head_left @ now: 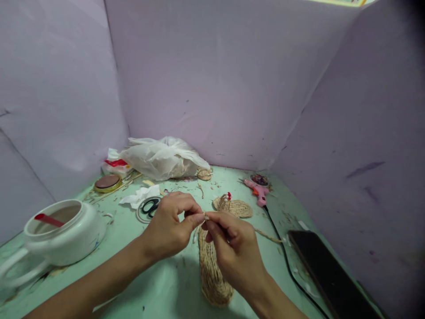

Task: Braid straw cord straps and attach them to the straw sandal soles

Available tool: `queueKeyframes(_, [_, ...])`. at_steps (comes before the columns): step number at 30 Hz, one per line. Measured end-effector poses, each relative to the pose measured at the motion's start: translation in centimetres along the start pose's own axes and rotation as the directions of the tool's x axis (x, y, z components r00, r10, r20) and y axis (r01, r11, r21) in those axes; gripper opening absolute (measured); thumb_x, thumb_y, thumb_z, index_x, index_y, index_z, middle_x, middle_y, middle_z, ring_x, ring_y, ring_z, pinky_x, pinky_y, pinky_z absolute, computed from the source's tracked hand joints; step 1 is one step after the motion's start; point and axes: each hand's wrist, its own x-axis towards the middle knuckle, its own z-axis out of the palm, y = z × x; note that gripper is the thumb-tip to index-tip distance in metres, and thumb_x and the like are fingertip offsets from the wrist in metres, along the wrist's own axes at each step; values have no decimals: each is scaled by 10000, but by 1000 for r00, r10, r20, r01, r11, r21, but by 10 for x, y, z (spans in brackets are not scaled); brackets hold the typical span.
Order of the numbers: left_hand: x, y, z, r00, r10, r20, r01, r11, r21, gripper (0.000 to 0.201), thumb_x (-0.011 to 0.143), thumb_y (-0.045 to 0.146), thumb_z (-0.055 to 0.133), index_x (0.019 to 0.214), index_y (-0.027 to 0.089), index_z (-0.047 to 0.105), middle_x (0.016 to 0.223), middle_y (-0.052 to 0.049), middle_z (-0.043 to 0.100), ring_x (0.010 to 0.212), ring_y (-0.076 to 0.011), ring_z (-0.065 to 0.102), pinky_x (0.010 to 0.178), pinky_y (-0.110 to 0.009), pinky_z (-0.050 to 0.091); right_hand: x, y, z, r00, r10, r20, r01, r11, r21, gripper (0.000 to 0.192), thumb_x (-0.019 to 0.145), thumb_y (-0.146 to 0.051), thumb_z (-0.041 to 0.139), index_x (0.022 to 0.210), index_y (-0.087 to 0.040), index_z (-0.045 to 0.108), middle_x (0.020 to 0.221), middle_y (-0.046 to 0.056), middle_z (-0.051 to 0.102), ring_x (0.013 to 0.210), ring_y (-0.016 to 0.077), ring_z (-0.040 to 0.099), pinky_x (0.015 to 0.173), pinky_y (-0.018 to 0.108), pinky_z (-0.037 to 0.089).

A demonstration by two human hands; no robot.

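Jute cord (205, 216) pinched between left hand (169, 226) and right hand (234, 248) | woven piece (212, 270) below

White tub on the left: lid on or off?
Off. The white tub stands upright with its mouth open, and a red stick leans inside. Contents: cannot tell.

White jar (66, 237) with red scoop (49, 219), lower left. Black scissors (150, 207), left of centre. Plastic bag (162, 157), upper middle. Pink glue gun (257, 191), right of centre. Dark phone (327, 272), lower right. Round tin lid (107, 182), left.
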Motion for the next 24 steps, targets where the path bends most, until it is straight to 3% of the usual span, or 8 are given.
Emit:
queueKeyframes(6, [-2, 3, 3, 1000, -22, -5, 22, 999, 41, 205, 743, 165, 512, 542, 165, 548, 559, 14, 583, 594, -122, 509, 718, -303, 380, 0, -1, -1, 997, -73, -27, 70, 993, -95, 194, 793, -112, 460, 799, -173, 644, 624, 11, 588, 571, 134, 531, 527, 252, 395])
queueKeyframes(12, [-5, 7, 7, 986, -146, -78, 146, 989, 1, 175, 717, 175, 530, 543, 159, 532, 537, 19, 558, 545, -111, 497, 565, -240, 398, 0, -3, -2, 996, -89, -2, 88, 990, -111, 162, 804, -167, 496, 780, -170, 656, 598, 11, 585, 543, 134, 510, 519, 257, 376])
queueKeyframes(19, [1, 11, 3, 972, -237, -10, 235, 969, -81, 144, 706, 207, 578, 579, 153, 619, 606, -5, 623, 603, -123, 552, 594, -237, 436, 4, -1, -5, 990, -101, -96, 88, 988, -127, 147, 783, -156, 534, 724, -170, 668, 566, 9, 603, 501, 123, 520, 478, 240, 375])
queueKeyframes(21, [3, 10, 0, 953, -303, 17, 302, 942, -144, 99, 685, 234, 607, 706, 147, 650, 636, -7, 629, 607, -123, 554, 590, -238, 448, 4, -1, -7, 984, -144, -108, 125, 979, -161, 147, 785, -148, 524, 728, -165, 658, 557, 6, 585, 499, 122, 510, 479, 242, 374])
queueKeyframes(24, [7, 5, -7, 923, -383, -32, 362, 893, -267, 417, 659, 289, 641, 1046, 149, 572, 710, 2, 611, 557, -103, 526, 541, -234, 447, 6, 1, -9, 967, -202, -154, 163, 958, -235, 134, 787, -141, 515, 724, -158, 632, 567, 11, 571, 506, 124, 505, 486, 248, 382])
